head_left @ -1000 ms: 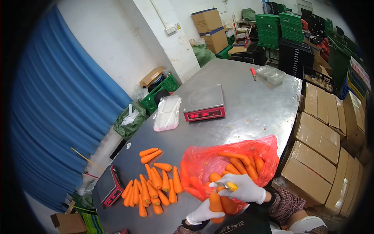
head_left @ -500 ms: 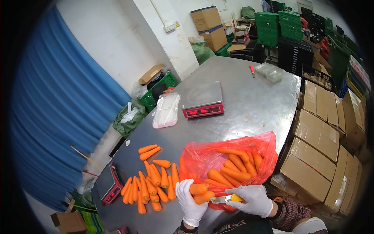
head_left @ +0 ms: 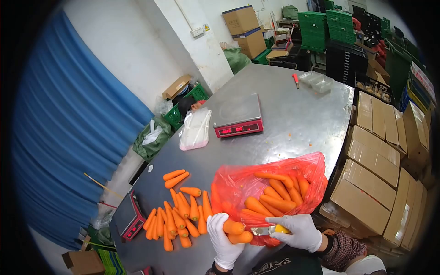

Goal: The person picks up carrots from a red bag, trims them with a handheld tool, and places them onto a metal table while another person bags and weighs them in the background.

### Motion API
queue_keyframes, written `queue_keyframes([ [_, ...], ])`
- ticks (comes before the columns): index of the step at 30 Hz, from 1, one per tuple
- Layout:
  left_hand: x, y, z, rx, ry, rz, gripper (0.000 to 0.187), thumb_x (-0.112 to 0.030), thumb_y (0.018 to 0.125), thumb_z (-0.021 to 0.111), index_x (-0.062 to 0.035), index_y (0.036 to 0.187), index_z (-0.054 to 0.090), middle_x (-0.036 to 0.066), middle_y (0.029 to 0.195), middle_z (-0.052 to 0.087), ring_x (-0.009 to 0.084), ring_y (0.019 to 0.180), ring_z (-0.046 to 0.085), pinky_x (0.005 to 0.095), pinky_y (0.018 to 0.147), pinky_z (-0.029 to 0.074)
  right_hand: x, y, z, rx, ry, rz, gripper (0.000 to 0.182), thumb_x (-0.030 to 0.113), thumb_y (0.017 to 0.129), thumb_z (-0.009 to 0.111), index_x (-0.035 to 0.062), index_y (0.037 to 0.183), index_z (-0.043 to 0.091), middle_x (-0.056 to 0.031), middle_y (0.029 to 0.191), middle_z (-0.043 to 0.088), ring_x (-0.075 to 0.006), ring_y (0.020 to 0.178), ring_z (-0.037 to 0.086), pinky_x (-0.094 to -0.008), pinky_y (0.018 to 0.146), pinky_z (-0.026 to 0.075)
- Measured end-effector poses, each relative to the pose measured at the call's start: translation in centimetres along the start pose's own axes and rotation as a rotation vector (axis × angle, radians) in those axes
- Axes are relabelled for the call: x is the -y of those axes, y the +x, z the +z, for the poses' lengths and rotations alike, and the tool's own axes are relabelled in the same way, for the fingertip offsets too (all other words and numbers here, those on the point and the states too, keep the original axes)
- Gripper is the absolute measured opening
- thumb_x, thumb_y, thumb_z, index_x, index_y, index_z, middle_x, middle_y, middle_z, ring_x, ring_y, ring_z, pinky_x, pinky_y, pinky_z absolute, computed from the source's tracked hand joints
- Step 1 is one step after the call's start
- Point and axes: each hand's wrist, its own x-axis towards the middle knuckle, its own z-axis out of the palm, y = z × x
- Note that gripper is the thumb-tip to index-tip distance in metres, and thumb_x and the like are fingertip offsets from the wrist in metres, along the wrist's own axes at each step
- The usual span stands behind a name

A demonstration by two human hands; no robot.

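Note:
My left hand (head_left: 223, 244), in a white glove, is closed round two carrots (head_left: 234, 227), their thick ends pointing right. My right hand (head_left: 301, 233), gloved too, grips a knife (head_left: 260, 231) with a yellow handle and a wide metal blade. That blade lies just right of the held carrots' ends. Beyond both hands, a red plastic bag (head_left: 230, 183) lies spread on the metal table (head_left: 293, 123) with several carrots (head_left: 275, 201) inside. Left of my left hand is a loose pile of carrots (head_left: 172, 222).
A red scale (head_left: 238, 117) stands mid-table beside a pack of white trays (head_left: 195, 129). Another scale (head_left: 128, 215) sits at the left edge. A red-handled tool (head_left: 295, 81) and clear containers (head_left: 316, 81) lie at the far end. Cardboard boxes (head_left: 366, 188) line the right side.
The knife blade has shifted slightly right, away from the lower held carrot's end. My left hand has turned the two carrots a little. The bag and pile look the same.

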Motion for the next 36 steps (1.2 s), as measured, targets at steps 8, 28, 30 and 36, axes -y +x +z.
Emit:
queue_keyframes([
  [8, -0.4, 0.1, -0.1, 0.026, 0.013, 0.047, 0.066, -0.003, 0.063, 0.075, -0.0035, 0.123, 0.049, 0.015, 0.119, 0.054, 0.0378, 0.115, 0.052, 0.0511, 0.111, 0.033, 2.1, 1.6, -0.2, 0.021, -0.124, -0.184, 0.046, 0.037, 0.079, 0.078, 0.0154, 0.119, 0.071, -0.0038, 0.069, 0.063, -0.0212, 0.057, 0.064, -0.0313, 0.055, 0.05],
  [28, 0.7, 0.7, -0.5, -0.144, 0.208, 0.08, 0.074, -0.016, 0.064, 0.084, -0.0044, 0.127, 0.046, 0.013, 0.12, 0.053, 0.0371, 0.116, 0.05, 0.0585, 0.11, 0.029, 0.2, 1.6, 1.0, -0.049, -0.137, -0.068, 0.042, 0.042, 0.081, 0.076, 0.0158, 0.114, 0.072, -0.0056, 0.069, 0.065, -0.023, 0.058, 0.065, -0.0335, 0.053, 0.051],
  [30, 1.2, -0.4, -0.5, -0.136, 0.15, 0.1, 0.074, -0.014, 0.065, 0.083, -0.0041, 0.129, 0.046, 0.014, 0.121, 0.052, 0.0369, 0.116, 0.051, 0.0573, 0.11, 0.031, -3.0, 2.8, 2.0, -0.1, -0.097, 0.249, 0.037, 0.041, 0.084, 0.074, 0.0158, 0.112, 0.073, -0.0124, 0.074, 0.069, -0.03, 0.066, 0.07, -0.0368, 0.059, 0.056],
  [36, 1.1, -0.1, 0.3, -0.194, -1.25, -0.582, 0.069, -0.027, 0.083, 0.069, -0.0012, 0.14, 0.04, 0.015, 0.133, 0.052, 0.0335, 0.129, 0.048, 0.0466, 0.114, 0.034, -1.9, 2.1, 1.9, -0.163, 0.092, 0.142, 0.04, 0.037, 0.084, 0.076, 0.0103, 0.113, 0.073, -0.0096, 0.076, 0.07, -0.0245, 0.063, 0.067, -0.0341, 0.057, 0.053],
])
